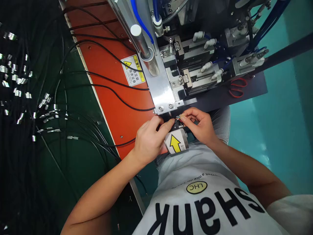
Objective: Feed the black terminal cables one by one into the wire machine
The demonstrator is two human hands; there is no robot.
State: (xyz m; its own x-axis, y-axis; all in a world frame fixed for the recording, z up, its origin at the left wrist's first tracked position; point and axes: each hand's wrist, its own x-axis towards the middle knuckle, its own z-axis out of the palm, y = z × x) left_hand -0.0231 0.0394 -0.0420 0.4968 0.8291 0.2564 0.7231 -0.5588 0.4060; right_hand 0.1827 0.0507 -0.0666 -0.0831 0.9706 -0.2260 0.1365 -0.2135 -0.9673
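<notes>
Both hands pinched on one cable end, tight under the machine's front edge.
Nearest, the arrow plate. Just past it, the left hand grips the black cable, which comes in from the left. The right hand pinches its coloured wire tips, which lie between the fingertips, closer to the right hand and just beneath the steel bracket. Scissors lie well beyond.

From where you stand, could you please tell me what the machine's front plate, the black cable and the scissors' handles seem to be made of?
Front plate: likely aluminium or steel, brushed silver with soft glare and bolt heads.
Black cable: seemingly a rubber or plastic sheath, matte, bending in loose curves.
Scissor handles: probably plastic, glossy red loops.
</notes>
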